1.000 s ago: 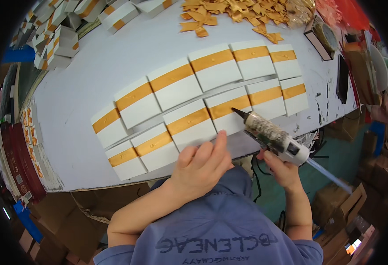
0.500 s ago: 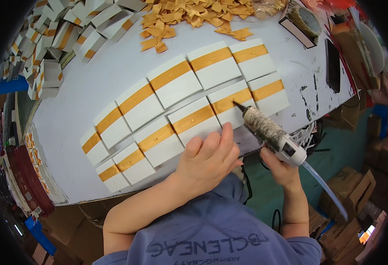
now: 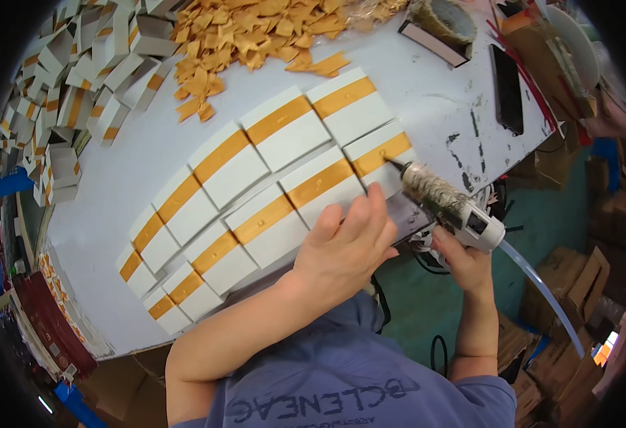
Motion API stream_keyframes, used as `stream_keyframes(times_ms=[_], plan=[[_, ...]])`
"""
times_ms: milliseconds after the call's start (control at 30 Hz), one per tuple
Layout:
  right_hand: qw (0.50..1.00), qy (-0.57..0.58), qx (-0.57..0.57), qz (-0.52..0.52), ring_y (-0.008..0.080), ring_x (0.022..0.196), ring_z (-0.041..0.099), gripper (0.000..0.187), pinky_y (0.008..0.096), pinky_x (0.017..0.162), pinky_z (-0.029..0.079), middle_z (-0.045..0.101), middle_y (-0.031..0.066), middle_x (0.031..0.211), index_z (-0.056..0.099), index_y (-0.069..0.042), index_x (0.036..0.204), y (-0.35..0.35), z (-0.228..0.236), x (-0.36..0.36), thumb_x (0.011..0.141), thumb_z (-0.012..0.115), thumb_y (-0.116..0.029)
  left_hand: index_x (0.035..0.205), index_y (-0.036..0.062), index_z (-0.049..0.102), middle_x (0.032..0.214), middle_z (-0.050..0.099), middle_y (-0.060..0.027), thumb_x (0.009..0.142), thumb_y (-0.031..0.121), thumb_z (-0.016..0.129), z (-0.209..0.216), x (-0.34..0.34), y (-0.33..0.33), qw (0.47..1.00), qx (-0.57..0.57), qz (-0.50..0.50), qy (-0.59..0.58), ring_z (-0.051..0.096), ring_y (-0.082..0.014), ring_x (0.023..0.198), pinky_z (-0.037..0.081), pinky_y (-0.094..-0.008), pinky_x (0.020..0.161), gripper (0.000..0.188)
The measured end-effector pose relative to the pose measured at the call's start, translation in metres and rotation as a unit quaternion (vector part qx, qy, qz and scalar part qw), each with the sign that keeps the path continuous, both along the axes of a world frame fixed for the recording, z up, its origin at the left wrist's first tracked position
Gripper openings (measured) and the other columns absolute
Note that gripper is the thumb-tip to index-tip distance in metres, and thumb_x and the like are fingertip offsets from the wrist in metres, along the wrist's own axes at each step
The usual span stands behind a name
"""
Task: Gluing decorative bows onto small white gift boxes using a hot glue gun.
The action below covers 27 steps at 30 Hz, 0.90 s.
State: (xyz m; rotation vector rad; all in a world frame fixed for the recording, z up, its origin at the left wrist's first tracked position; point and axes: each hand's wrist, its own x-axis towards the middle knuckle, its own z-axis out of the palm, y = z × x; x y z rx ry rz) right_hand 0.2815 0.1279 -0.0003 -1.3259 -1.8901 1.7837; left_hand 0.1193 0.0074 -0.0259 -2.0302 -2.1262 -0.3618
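My right hand (image 3: 466, 264) is wrapped round a white hot glue gun (image 3: 484, 232) with a dark, worn barrel. A clear glue stick (image 3: 545, 292) trails from its back. The nozzle tip is at the gold ribbon band (image 3: 393, 148) of the right-end white box (image 3: 385, 175) in the near row, by a small glue blob. My left hand (image 3: 345, 246) holds nothing; its fingers are loosely bent and apart, the fingertips by the near edge of that row. Two curving rows of white boxes with gold bands lie side by side, several with glue drops.
Gold ribbon bows (image 3: 256, 32) are heaped at the far side. White gold-banded boxes (image 3: 77, 78) pile up at the far left. A roll of tape (image 3: 441, 25) and a black phone (image 3: 507, 89) lie at the far right. Cardboard boxes (image 3: 562, 285) stand beyond the table's right edge.
The glue gun's tip has gone from the second box from the right to the right-end box of the near row. My left hand has shifted right along the row. The whole view has shifted.
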Motion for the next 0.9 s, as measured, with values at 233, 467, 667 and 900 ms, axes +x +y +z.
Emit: stream_keyframes(times_ms=[233, 467, 667, 900], plan=[[0.967, 0.148, 0.179, -0.107, 0.0077, 0.066, 0.058, 0.031, 0.0193, 0.049, 0.040, 0.066, 0.0071, 0.086, 0.061, -0.002, 0.094, 0.103, 0.024, -0.057, 0.088, 0.049, -0.031, 0.080, 0.0124, 0.057, 0.115, 0.054, -0.0075, 0.067, 0.039, 0.063, 0.022, -0.006, -0.016, 0.995, 0.073, -0.044, -0.045, 0.043, -0.0170, 0.096, 0.029, -0.0307, 0.077, 0.030], [0.978, -0.095, 0.186, -0.019, 0.0097, 0.066, 0.052, 0.059, 0.0245, 0.060, 0.041, 0.059, 0.0024, 0.081, 0.057, -0.001, 0.101, 0.218, 0.022, -0.122, 0.077, 0.059, -0.054, 0.084, 0.0084, 0.056, 0.114, 0.055, -0.0088, 0.071, 0.037, 0.065, 0.040, -0.017, -0.054, 0.988, 0.063, -0.044, -0.136, 0.045, -0.0203, 0.092, 0.029, -0.0323, 0.077, 0.032], [0.954, -0.120, 0.266, -0.061, 0.0160, 0.079, 0.056, 0.061, 0.0290, 0.071, 0.044, 0.061, 0.0097, 0.084, 0.056, 0.008, 0.105, 0.205, 0.015, -0.111, 0.080, 0.058, -0.049, 0.085, 0.0070, 0.057, 0.112, 0.055, -0.0102, 0.068, 0.032, 0.070, 0.040, -0.052, -0.108, 0.980, 0.052, 0.009, -0.190, 0.046, -0.0239, 0.090, 0.031, -0.0339, 0.075, 0.033], [0.795, 0.056, 0.602, 0.047, 0.0274, 0.089, 0.058, 0.029, 0.0328, 0.080, 0.044, 0.060, 0.0133, 0.091, 0.060, 0.001, 0.096, 0.093, 0.021, -0.160, 0.077, 0.065, -0.020, 0.089, 0.0057, 0.054, 0.110, 0.055, -0.0123, 0.064, 0.015, 0.073, 0.042, -0.093, -0.148, 0.968, 0.032, 0.071, -0.237, 0.045, -0.0285, 0.089, 0.036, -0.0361, 0.078, 0.034]])
